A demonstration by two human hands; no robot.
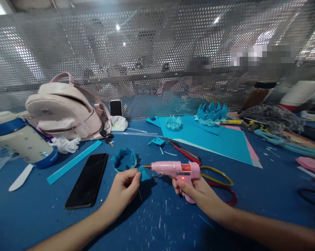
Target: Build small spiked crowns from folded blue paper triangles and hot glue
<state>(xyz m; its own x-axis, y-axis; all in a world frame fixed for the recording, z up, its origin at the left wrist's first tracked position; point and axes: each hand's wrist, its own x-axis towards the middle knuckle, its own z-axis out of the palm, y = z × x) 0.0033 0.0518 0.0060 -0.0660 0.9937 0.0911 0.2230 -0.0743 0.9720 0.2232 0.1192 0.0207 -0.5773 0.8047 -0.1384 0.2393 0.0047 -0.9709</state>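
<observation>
My right hand point(196, 191) grips a pink glue gun point(175, 169) by its handle; a red light glows on it and the nozzle points left. My left hand point(124, 184) pinches a small folded blue paper piece point(144, 173) right at the nozzle tip. Just behind this piece lies a ring of folded blue paper points point(124, 159) on the blue table point(160, 223).
A black phone point(88, 180) lies to the left, beside a blue paper strip point(74, 162). A pink backpack point(66, 111) and a bottle point(21, 139) stand at the back left. Red scissors point(185, 150), blue paper sheets point(212, 141) and paper crowns point(211, 113) lie behind. A perforated metal screen point(147, 52) closes the back.
</observation>
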